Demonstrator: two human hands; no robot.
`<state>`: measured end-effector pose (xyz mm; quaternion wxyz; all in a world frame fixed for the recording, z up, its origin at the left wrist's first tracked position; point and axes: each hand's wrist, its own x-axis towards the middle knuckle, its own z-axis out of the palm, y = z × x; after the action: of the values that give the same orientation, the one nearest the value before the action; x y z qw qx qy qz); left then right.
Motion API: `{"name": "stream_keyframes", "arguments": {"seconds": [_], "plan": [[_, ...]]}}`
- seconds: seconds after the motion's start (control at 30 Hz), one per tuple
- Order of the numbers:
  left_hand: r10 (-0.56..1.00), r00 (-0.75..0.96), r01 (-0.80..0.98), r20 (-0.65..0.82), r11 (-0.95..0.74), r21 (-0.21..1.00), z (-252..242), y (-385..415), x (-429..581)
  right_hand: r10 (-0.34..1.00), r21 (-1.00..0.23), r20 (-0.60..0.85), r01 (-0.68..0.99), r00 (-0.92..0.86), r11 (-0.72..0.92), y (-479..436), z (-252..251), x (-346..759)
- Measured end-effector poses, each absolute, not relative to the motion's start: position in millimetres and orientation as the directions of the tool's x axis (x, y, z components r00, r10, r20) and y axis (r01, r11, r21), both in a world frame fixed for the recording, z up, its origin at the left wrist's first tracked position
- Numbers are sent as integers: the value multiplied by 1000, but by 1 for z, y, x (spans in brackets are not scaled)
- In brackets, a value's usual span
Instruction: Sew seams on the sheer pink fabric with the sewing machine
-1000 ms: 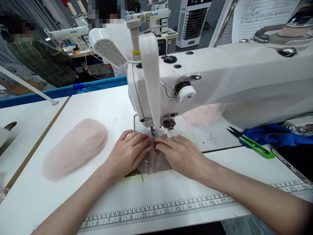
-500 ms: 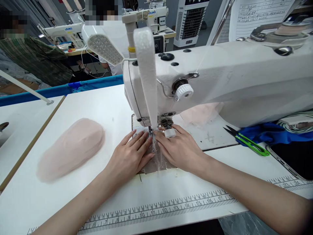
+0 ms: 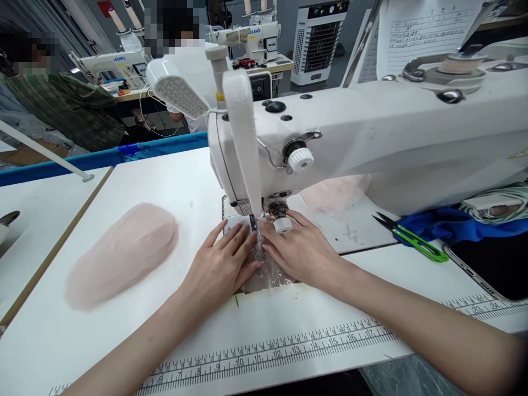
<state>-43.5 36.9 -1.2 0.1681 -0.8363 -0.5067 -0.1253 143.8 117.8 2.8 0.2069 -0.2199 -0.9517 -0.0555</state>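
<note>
My left hand (image 3: 225, 256) lies flat just left of the presser foot (image 3: 253, 222), fingers stretched forward. On the other side my right hand (image 3: 303, 247) rests with its fingers extended, the fingertips close to the foot. Between and partly under both hands is a thin see-through strip of material (image 3: 270, 272) with a seam-like line down its middle; the fingers press it onto the machine bed. The white sewing machine (image 3: 342, 132) stands over them. The needle point is too small to make out.
Pale pink sheer fabric (image 3: 124, 256) lies folded at left, and more pink fabric (image 3: 336, 193) sits behind the needle area. Green thread snips (image 3: 416, 239), blue cloth (image 3: 443, 224) and a phone (image 3: 490, 264) are at right. A ruler strip (image 3: 280, 356) runs along the front edge. Two people sit beyond.
The view has shifted slightly, so the machine and background sit a little lower. Both hands stay in nearly the same place beside the presser foot.
</note>
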Motion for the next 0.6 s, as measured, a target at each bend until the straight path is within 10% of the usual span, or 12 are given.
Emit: {"name": "stream_keyframes", "arguments": {"seconds": [0.6], "plan": [[698,598,787,394,-605,-123,10,29,-49,256,-19,508,286,-822,958,117,-3,151]]}}
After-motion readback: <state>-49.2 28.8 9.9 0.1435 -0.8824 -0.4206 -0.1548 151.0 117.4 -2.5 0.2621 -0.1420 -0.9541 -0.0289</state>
